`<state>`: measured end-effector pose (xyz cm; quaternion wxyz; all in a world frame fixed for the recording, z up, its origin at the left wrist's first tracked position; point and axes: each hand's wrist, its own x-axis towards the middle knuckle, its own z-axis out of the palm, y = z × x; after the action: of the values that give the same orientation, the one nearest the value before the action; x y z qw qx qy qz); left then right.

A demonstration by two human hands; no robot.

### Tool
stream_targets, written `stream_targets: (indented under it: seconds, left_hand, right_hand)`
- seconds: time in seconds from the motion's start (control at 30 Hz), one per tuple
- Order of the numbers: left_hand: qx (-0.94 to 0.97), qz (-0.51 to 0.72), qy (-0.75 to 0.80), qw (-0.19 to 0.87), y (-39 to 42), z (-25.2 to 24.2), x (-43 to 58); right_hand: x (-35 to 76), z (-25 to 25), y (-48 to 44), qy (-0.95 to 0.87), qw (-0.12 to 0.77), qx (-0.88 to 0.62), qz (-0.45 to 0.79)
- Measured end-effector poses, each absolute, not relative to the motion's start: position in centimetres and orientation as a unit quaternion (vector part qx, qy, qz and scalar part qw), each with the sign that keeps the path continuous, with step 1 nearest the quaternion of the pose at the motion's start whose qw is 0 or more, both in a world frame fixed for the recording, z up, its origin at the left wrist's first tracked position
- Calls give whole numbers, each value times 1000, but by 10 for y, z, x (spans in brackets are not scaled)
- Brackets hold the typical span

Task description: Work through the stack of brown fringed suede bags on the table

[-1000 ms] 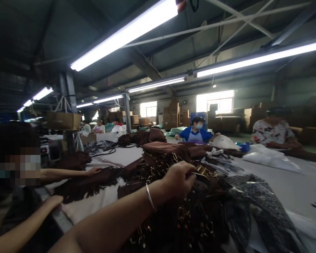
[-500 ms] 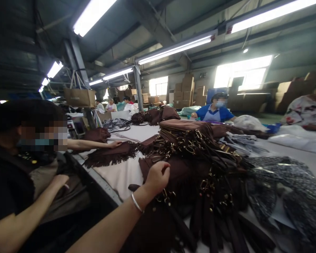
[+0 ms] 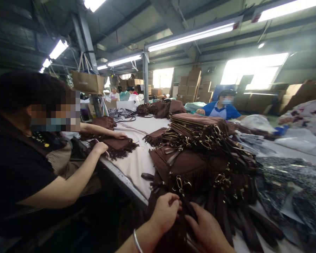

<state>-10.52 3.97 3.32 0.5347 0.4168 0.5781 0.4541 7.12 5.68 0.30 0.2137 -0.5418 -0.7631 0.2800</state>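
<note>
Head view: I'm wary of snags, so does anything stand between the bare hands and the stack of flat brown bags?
Yes: brown fringed bags with gold metal clasps lie between the stack of flat brown bags and the left hand and right hand.

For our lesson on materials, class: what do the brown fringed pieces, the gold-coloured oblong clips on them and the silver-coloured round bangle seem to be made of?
Brown fringed pieces: perhaps suede or similar fabric; matt surface, edges cut into strips.
Gold-coloured oblong clips: probably polished metal, given their glints.
Silver-coloured round bangle: likely smooth metal; it looks bright and shiny.
</note>
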Motion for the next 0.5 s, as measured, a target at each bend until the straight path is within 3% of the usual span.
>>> stream_targets:
  seconds: [0.13, 0.23, 0.37, 0.5]
  left_hand:
    - [322, 464, 502, 655, 40, 44, -102]
    - [220, 497, 393, 742, 48, 54, -85]
    - [110, 550, 362, 745, 54, 73, -45]
    - [138, 525, 398, 739, 46, 83, -18]
  right_hand:
    - [77, 23, 31, -739, 253, -471, 410]
    - [81, 27, 12, -721, 275, -489, 406]
    - [85, 26, -4, -727, 283, -521, 347]
    - [98, 18, -23, -747, 266, -509, 336]
